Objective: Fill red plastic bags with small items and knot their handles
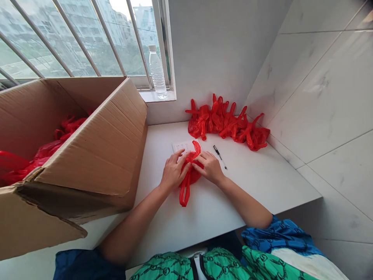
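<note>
A red plastic bag (192, 178) lies on the white table in front of me, one handle loop pointing away and another hanging toward me. My left hand (173, 170) grips its left side, thumb and fingers at the gathered middle. From the other side my right hand (211, 167) pinches the same gathered part, where the bag looks knotted. What the bag contains is hidden. Just beyond my fingers a small paper with writing (182, 146) is partly covered by the bag. A black-capped pen (219, 155) lies right of my right hand.
Several tied red bags (227, 120) sit in a row along the wall. At left, a large open cardboard box (96, 155) holds more red bags (46, 151). A water bottle (157, 74) stands on the sill by the barred window. The table edge (212, 236) is close to my body.
</note>
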`<state>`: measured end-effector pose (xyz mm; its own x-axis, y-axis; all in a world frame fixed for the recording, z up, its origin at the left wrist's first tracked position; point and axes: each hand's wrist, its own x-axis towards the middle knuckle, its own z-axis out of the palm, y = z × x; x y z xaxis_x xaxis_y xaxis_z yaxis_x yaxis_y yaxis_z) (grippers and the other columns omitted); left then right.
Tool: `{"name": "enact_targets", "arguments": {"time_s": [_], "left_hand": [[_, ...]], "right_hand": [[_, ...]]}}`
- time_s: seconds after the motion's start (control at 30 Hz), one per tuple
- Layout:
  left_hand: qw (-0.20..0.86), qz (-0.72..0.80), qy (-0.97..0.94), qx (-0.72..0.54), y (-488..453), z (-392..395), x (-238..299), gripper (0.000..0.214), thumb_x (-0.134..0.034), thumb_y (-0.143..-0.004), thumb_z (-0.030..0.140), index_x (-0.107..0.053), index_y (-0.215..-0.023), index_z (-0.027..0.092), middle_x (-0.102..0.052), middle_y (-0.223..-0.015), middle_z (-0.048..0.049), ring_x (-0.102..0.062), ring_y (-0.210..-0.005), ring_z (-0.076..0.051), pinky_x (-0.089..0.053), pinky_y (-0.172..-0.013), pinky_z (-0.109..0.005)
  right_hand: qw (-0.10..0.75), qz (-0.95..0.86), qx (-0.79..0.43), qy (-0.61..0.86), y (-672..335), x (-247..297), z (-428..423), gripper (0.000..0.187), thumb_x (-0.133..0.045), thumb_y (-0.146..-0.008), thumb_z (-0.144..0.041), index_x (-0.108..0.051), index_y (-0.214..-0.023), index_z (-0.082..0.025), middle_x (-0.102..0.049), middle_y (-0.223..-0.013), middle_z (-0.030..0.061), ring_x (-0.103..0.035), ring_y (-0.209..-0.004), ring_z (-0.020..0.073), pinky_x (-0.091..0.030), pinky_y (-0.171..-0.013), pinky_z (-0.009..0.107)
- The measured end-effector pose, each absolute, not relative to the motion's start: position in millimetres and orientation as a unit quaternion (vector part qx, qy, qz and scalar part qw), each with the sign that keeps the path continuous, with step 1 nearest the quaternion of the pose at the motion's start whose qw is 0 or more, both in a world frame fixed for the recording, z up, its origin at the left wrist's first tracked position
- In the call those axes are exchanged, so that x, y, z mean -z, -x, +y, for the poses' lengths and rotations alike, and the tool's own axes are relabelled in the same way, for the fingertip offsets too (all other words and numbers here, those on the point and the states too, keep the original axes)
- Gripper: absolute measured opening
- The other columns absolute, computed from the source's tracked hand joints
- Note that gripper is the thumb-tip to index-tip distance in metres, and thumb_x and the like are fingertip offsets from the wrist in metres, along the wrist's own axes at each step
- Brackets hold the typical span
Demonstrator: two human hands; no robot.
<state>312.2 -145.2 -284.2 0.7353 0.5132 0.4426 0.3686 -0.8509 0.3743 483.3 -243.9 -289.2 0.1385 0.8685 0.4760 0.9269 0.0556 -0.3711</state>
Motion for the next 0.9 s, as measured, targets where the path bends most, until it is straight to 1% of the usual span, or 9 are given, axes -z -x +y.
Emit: {"name": "enact_targets", "arguments": {"time_s": [0.07,0.13,0.23,0.3,0.37,0.47,0.57,0.7,0.9], "left_hand": [[0.141,0.218,-0.934,-0.245,-319,-144,292,0.045,-0.039,-0.102,0.039,-0.046,-0.145,0.032,-0.042,-0.152,-0.0068,-0.045,-0.133,-0.028,-0.035,-0.108,-0.045],[0.154,0.218,-0.939,-0.216,-321,-143,303,0.044,-0.037,-0.102,0.039,-0.045,-0.146,0.033,-0.043,-0.153,-0.0062,-0.042,-0.137,-0.028,-0.033,-0.109,-0.047],[0.155,0.224,-0.939,-0.212,-319,-144,313,0.047,-0.038,-0.102,0.039,-0.042,-0.148,0.030,-0.042,-0.153,-0.0085,-0.041,-0.138,-0.028,-0.031,-0.111,-0.048],[0.147,0.225,-0.934,-0.236,-317,-144,311,0.049,-0.043,-0.101,0.041,-0.042,-0.148,0.026,-0.043,-0.151,-0.0108,-0.043,-0.134,-0.029,-0.032,-0.110,-0.048],[0.141,0.226,-0.924,-0.273,-315,-145,306,0.048,-0.049,-0.098,0.041,-0.048,-0.143,0.024,-0.050,-0.144,-0.0118,-0.048,-0.128,-0.028,-0.035,-0.107,-0.045],[0.135,0.220,-0.917,-0.303,-313,-145,297,0.032,-0.056,-0.095,0.038,-0.063,-0.124,0.025,-0.063,-0.119,-0.0082,-0.055,-0.112,-0.025,-0.040,-0.099,-0.041],[0.137,0.205,-0.924,-0.292,-313,-143,295,0.020,-0.058,-0.094,0.036,-0.070,-0.108,0.026,-0.066,-0.099,-0.0048,-0.056,-0.098,-0.022,-0.041,-0.092,-0.039],[0.130,0.196,-0.929,-0.285,-312,-140,298,0.024,-0.062,-0.092,0.041,-0.071,-0.107,0.026,-0.065,-0.090,-0.0036,-0.055,-0.091,-0.022,-0.040,-0.088,-0.038],[0.141,0.189,-0.927,-0.294,-313,-142,302,0.020,-0.059,-0.094,0.038,-0.073,-0.101,0.026,-0.065,-0.083,-0.0019,-0.056,-0.086,-0.020,-0.040,-0.089,-0.038]], "right_hand": [[0.304,-0.646,0.051,0.699,-482,290,-242,0.020,-0.053,-0.097,-0.036,-0.066,-0.099,-0.022,-0.066,-0.100,0.0097,-0.058,-0.099,0.0258,-0.044,-0.086,0.037],[0.304,-0.644,0.024,0.702,-484,293,-241,0.018,-0.056,-0.096,-0.035,-0.065,-0.100,-0.021,-0.066,-0.099,0.0088,-0.059,-0.096,0.0246,-0.045,-0.085,0.036],[0.323,-0.656,-0.032,0.682,-491,296,-241,0.014,-0.059,-0.095,-0.034,-0.064,-0.098,-0.021,-0.068,-0.095,0.0059,-0.062,-0.089,0.0213,-0.046,-0.081,0.033],[0.339,-0.661,-0.057,0.667,-496,296,-241,0.011,-0.061,-0.093,-0.031,-0.064,-0.097,-0.021,-0.069,-0.095,0.0045,-0.062,-0.087,0.0198,-0.047,-0.080,0.032],[0.351,-0.666,-0.074,0.654,-500,296,-243,0.008,-0.064,-0.091,-0.026,-0.064,-0.097,-0.021,-0.070,-0.095,0.0033,-0.063,-0.085,0.0187,-0.047,-0.079,0.031],[0.361,-0.674,-0.088,0.638,-502,297,-244,0.012,-0.065,-0.088,-0.020,-0.065,-0.100,-0.021,-0.071,-0.095,0.0026,-0.064,-0.085,0.0180,-0.047,-0.080,0.031],[0.366,-0.676,-0.090,0.633,-502,297,-243,0.014,-0.067,-0.088,-0.019,-0.065,-0.101,-0.021,-0.071,-0.094,0.0023,-0.064,-0.084,0.0177,-0.047,-0.080,0.031],[0.369,-0.676,-0.086,0.633,-501,296,-242,0.012,-0.067,-0.087,-0.017,-0.065,-0.098,-0.021,-0.071,-0.091,0.0022,-0.064,-0.081,0.0172,-0.047,-0.077,0.031],[0.368,-0.679,-0.073,0.631,-498,294,-243,0.009,-0.066,-0.088,-0.019,-0.064,-0.097,-0.020,-0.071,-0.092,0.0036,-0.062,-0.082,0.0178,-0.045,-0.076,0.031]]}}
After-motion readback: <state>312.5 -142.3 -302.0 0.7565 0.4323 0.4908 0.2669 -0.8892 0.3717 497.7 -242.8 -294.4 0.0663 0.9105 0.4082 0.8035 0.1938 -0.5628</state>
